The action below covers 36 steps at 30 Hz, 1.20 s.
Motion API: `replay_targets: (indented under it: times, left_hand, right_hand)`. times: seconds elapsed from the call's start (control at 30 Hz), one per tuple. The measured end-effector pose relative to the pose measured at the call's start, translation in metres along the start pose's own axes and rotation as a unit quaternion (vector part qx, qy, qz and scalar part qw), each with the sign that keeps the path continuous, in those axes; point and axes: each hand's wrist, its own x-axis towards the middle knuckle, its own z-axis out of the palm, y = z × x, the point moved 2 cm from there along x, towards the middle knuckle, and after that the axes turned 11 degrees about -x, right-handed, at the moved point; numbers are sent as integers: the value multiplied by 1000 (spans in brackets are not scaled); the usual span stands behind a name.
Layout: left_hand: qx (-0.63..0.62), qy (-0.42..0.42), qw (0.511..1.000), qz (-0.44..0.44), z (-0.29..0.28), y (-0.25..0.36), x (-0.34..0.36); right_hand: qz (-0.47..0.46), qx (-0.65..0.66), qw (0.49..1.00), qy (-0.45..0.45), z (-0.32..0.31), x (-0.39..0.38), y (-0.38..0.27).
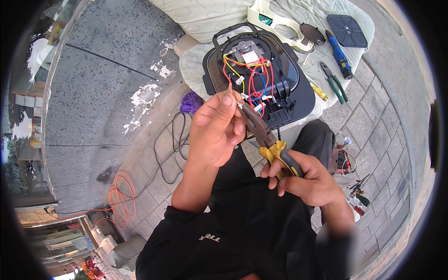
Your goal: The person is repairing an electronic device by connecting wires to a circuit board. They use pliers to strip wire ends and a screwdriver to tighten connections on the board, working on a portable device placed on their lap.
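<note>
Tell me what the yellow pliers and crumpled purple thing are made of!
The yellow pliers look metal at the head, dull and brownish; their smooth coloured grips are probably plastic or rubber. The crumpled purple thing seems thin and wrinkly: plastic or cloth, I can't tell.

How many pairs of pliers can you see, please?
2 clearly visible: yellow-handled pliers in the right hand, and green-handled pliers by the edge of the pale cloth. More may be hidden among the tools at lower right.

Black short-sleeved shirt (261, 238) with pale slanted chest lettering (211, 238), black trousers (317, 140)
</note>
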Motion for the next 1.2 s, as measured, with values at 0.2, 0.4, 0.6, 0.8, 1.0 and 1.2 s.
replay_targets:
  times: [0.2, 0.4, 0.6, 0.8, 1.0, 1.2]
  left_hand:
    - [24, -2, 1000, 16, 3, 0, 1]
    - [34, -6, 999, 22, 1, -2, 2]
    - [58, -15, 997, 41, 2, 0, 4]
    - [65, -16, 997, 40, 4, 2, 2]
    - [75, -20, 996, 46, 4, 1, 2]
    - [96, 1, 994, 59, 6, 0, 1]
  right_hand:
    - [7, 9, 1000, 4, -1, 0, 2]
    - [4, -4, 1000, 2, -5, 0, 6]
    - [6, -7, 1000, 7, -6, 0, 7]
    - [10, -15, 1000, 9, -6, 0, 4]
    - [0, -34, 999, 12, -7, 0, 3]
    - [-36, -64, 997, 21, -8, 3, 6]
